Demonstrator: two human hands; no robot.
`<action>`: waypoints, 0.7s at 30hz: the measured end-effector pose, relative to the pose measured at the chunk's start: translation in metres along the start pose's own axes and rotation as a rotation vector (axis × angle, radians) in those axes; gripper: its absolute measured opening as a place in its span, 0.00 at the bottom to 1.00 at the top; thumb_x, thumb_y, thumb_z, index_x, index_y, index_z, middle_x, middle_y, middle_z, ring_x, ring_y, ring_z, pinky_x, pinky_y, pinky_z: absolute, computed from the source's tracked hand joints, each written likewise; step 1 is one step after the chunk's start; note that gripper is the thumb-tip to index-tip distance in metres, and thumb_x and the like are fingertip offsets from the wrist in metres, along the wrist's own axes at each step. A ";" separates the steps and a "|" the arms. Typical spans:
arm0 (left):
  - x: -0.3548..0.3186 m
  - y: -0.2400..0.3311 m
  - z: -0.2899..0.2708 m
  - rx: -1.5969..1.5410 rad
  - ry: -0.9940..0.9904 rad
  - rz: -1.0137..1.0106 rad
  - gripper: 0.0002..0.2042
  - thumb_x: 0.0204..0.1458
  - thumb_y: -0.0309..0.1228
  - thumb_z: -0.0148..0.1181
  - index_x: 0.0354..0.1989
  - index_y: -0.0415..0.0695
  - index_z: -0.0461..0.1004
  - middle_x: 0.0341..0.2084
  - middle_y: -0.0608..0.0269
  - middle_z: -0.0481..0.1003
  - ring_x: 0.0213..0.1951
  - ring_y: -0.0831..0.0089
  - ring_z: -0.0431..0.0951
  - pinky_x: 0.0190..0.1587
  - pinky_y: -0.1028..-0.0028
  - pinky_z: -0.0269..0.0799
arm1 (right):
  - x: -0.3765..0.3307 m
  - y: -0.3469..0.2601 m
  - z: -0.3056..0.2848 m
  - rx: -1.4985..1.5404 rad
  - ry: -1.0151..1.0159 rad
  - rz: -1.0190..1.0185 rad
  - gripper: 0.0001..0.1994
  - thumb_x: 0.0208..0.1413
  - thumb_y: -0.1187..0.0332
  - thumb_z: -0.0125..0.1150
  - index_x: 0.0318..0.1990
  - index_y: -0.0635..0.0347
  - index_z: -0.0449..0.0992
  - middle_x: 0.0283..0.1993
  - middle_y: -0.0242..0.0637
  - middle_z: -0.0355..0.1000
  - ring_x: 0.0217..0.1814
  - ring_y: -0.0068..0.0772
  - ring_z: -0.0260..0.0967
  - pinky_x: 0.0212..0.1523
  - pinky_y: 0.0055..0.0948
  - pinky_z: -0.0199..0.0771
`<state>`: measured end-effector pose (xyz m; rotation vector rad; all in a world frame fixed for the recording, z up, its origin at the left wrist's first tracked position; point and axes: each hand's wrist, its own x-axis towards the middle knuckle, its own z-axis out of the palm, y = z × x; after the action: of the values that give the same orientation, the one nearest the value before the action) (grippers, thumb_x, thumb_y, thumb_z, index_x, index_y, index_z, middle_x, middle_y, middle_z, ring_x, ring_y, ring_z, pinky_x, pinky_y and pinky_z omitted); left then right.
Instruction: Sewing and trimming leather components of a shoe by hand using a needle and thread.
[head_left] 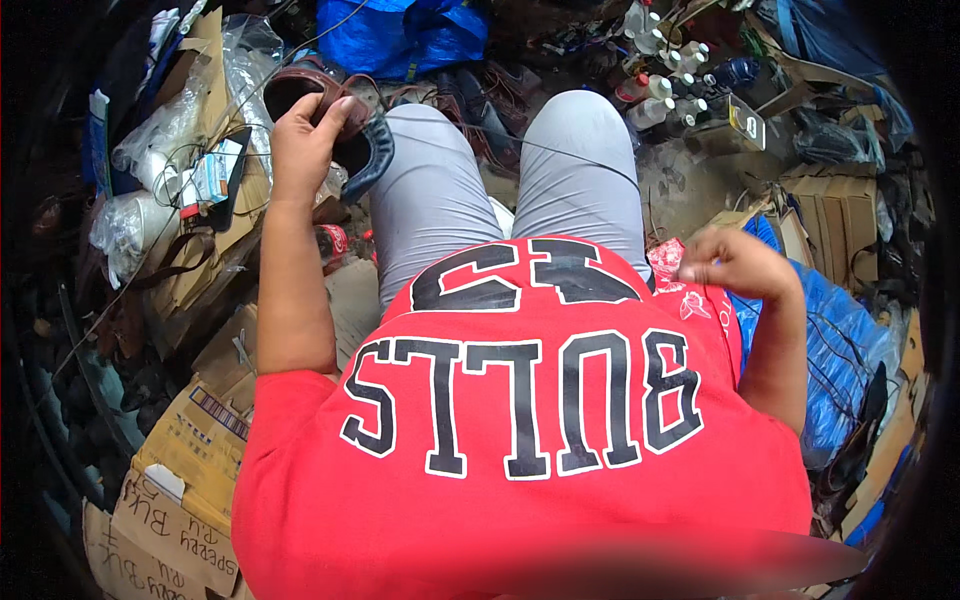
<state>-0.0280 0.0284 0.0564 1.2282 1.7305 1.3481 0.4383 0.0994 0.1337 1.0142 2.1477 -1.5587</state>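
Observation:
My left hand is raised beside my left knee. Its fingers and thumb are closed on a dark brown leather shoe with a dark blue padded collar. A thin dark thread runs from near the shoe across both knees toward my right side. By my right hip, my right hand has its fingers curled together. Whatever those fingers hold, if anything, is too small to make out. A red cloth with white print lies just beside them.
Several bottles with pale caps stand beyond my right knee. A blue plastic bag lies ahead, and blue sheeting is at my right. Cardboard and clear plastic wrap crowd the left. A red-labelled bottle lies near my left thigh.

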 end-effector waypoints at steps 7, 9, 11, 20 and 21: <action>-0.021 0.021 0.013 0.301 -0.238 -0.086 0.10 0.51 0.32 0.58 0.34 0.37 0.74 0.22 0.64 0.74 0.25 0.82 0.68 0.30 0.77 0.66 | 0.077 -0.002 0.025 -0.290 0.618 -0.028 0.11 0.45 0.63 0.64 0.37 0.55 0.78 0.36 0.42 0.71 0.37 0.45 0.71 0.38 0.36 0.70; -0.020 0.012 0.013 0.428 -0.396 0.013 0.12 0.50 0.31 0.57 0.41 0.39 0.73 0.30 0.53 0.75 0.35 0.62 0.76 0.40 0.70 0.69 | 0.114 -0.003 0.030 -0.429 0.640 -0.179 0.12 0.45 0.63 0.63 0.39 0.53 0.77 0.38 0.41 0.69 0.38 0.46 0.69 0.39 0.37 0.69; -0.027 0.004 0.018 0.686 -0.392 0.169 0.17 0.49 0.31 0.56 0.48 0.42 0.69 0.41 0.50 0.73 0.46 0.55 0.71 0.48 0.66 0.65 | 0.126 -0.003 0.025 -0.498 0.596 -0.194 0.10 0.45 0.63 0.63 0.36 0.53 0.77 0.36 0.41 0.69 0.38 0.46 0.69 0.39 0.39 0.69; -0.041 -0.007 0.011 0.422 -0.176 -0.049 0.16 0.40 0.30 0.68 0.36 0.39 0.70 0.28 0.59 0.74 0.32 0.70 0.75 0.37 0.72 0.69 | 0.095 0.051 -0.029 -0.996 0.695 -0.010 0.07 0.45 0.65 0.61 0.29 0.57 0.71 0.30 0.41 0.70 0.34 0.47 0.69 0.35 0.42 0.68; -0.041 -0.009 0.009 0.423 -0.161 -0.058 0.16 0.40 0.30 0.68 0.36 0.39 0.70 0.28 0.59 0.74 0.32 0.70 0.75 0.37 0.72 0.69 | 0.089 0.063 -0.037 -0.971 0.719 0.035 0.08 0.45 0.66 0.60 0.30 0.58 0.72 0.30 0.41 0.71 0.33 0.48 0.69 0.34 0.41 0.68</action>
<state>-0.0079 -0.0064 0.0423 1.4524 1.9764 0.8453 0.4248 0.1763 0.0488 1.2794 2.7797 0.0513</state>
